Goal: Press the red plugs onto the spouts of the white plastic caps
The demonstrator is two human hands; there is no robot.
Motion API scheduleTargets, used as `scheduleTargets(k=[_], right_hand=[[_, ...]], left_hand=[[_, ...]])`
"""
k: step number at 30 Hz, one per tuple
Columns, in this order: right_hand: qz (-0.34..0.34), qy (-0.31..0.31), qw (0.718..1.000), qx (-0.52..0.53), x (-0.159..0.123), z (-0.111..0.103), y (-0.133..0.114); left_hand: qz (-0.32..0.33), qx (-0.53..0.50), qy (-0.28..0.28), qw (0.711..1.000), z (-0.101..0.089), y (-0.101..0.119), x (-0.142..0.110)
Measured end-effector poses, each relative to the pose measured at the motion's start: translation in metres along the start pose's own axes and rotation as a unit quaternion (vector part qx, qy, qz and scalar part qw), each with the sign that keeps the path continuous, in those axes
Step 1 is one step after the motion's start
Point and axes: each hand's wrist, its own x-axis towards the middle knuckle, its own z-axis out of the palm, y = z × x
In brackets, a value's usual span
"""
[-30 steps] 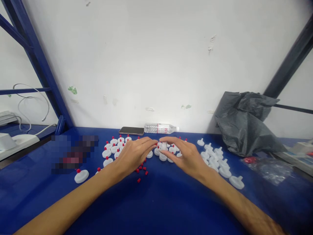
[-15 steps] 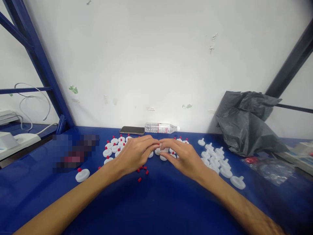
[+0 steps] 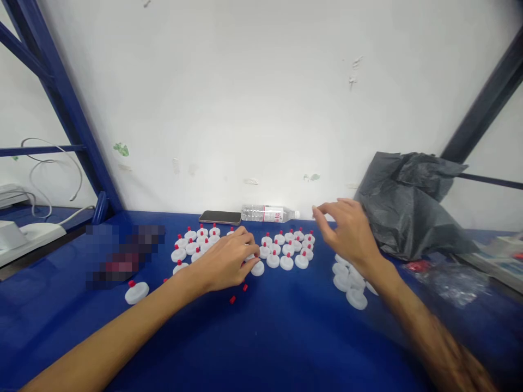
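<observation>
My left hand (image 3: pixel 229 257) is low over the table's middle, its fingers curled round the top of a white round nozzle cap (image 3: pixel 257 269). The fingers hide the top of that piece. Off to the right, my right hand (image 3: pixel 347 228) is raised with thumb and fingers apart, holding nothing. Below it lie several white round nozzle caps (image 3: pixel 357 299) without red tips, partly covered by the hand and forearm. Capped ones with red tips (image 3: pixel 286 262) stand upright between the hands. More red-tipped pieces (image 3: pixel 178 253) stand left of my left hand. Small loose red caps (image 3: pixel 232 300) lie below it.
Against the wall, a phone (image 3: pixel 219 217) and a clear plastic bottle (image 3: pixel 267 213) lie on the blue table (image 3: pixel 261 343). A dark grey bag (image 3: pixel 404 201) and a clear plastic bag (image 3: pixel 453 283) occupy the right. One red-tipped piece (image 3: pixel 137 293) stands apart at left.
My hands have separated. The right hand has moved right and up, above the untipped white pieces; the left has shifted slightly down and left, exposing the red-tipped group.
</observation>
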Motion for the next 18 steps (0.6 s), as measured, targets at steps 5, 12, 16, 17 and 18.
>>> scheduleTargets(k=[5, 12, 16, 17, 18], right_hand=[[0.108, -0.133, 0.977, -0.130, -0.001, 0.004, 0.040], [0.181, -0.274, 0.936, -0.127, -0.031, 0.036, 0.089], [0.168, -0.305, 0.932, -0.103, -0.040, 0.047, 0.095], [0.161, -0.306, 0.933, -0.099, -0.040, 0.048, 0.095], [0.154, -0.305, 0.935, -0.095, -0.041, 0.049, 0.095]], left_hand=[[-0.012, 0.003, 0.002, 1.000, 0.008, -0.002, -0.001], [-0.038, 0.007, -0.011, 0.999, 0.015, -0.007, 0.000], [-0.040, -0.042, -0.008, 0.998, 0.024, -0.013, 0.001], [-0.036, -0.048, -0.004, 0.998, 0.024, -0.014, 0.002], [-0.035, -0.050, 0.003, 0.998, 0.023, -0.015, 0.002]])
